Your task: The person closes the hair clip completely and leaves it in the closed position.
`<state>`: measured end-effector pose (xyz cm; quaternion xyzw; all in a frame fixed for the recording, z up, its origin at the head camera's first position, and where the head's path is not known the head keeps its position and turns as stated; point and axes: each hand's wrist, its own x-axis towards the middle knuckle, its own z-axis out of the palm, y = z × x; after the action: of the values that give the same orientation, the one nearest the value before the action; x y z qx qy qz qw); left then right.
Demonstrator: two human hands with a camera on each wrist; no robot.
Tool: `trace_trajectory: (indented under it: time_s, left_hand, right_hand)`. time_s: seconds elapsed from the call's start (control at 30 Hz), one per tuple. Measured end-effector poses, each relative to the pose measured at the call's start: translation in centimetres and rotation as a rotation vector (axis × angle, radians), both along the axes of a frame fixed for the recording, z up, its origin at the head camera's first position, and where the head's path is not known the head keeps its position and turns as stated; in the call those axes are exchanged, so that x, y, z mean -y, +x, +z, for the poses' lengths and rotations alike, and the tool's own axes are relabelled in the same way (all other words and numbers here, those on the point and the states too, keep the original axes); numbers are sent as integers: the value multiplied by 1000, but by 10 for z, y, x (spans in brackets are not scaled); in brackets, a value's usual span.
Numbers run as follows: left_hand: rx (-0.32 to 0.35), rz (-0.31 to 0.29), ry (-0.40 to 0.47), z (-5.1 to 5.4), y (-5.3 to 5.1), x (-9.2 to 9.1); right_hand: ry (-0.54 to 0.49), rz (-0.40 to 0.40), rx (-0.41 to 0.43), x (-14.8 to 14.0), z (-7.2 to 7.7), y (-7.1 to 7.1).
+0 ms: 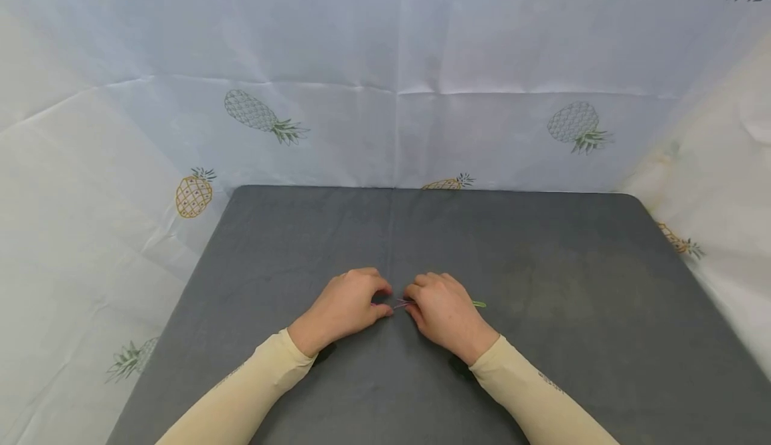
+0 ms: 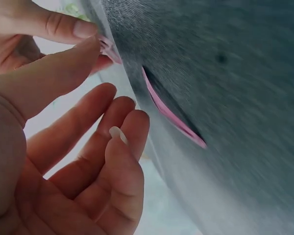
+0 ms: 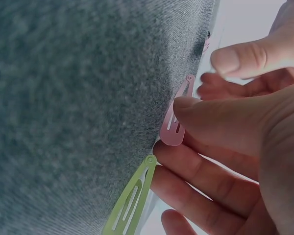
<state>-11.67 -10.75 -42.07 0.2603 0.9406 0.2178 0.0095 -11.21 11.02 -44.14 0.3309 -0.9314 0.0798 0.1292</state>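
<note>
My right hand (image 1: 446,311) pinches a pink snap hair clip (image 3: 172,132) between thumb and fingers, its narrow end pointing towards the left hand. Below those fingers lies a green snap hair clip (image 3: 130,198), whose end also shows past the right hand in the head view. My left hand (image 1: 346,301) faces the right one across a small gap, its fingers loosely bent and nothing seen between them. Close to the left fingers, another pink piece (image 2: 171,112) rests on the table; it is seen edge-on, so its kind is unclear.
A dark grey cloth-covered table (image 1: 542,257) lies under both hands. Behind it and at its sides hangs a white curtain (image 1: 482,43) printed with pineapples. Cream sleeves (image 1: 241,385) cover both forearms.
</note>
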Motion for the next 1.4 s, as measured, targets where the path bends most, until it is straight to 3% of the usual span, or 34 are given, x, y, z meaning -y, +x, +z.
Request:
trace_trajectory:
  time_s: [0.33,0.7,0.97,1.4]
  left_hand:
    - [11,-14,-74,-4,-4,-14]
    - [-43,-26,-68,-6,1,-18]
    - [-161,-34,-35,1,9,-20]
    - [-185,-49,-17,16,21,-22]
  right_hand:
    - [33,0,-22,3,0,-2]
    - [-15,2,-60,-1,1,4]
    - [-53,-8,-44,-9,12,12]
    - [-109,3,-42,-15,27,23]
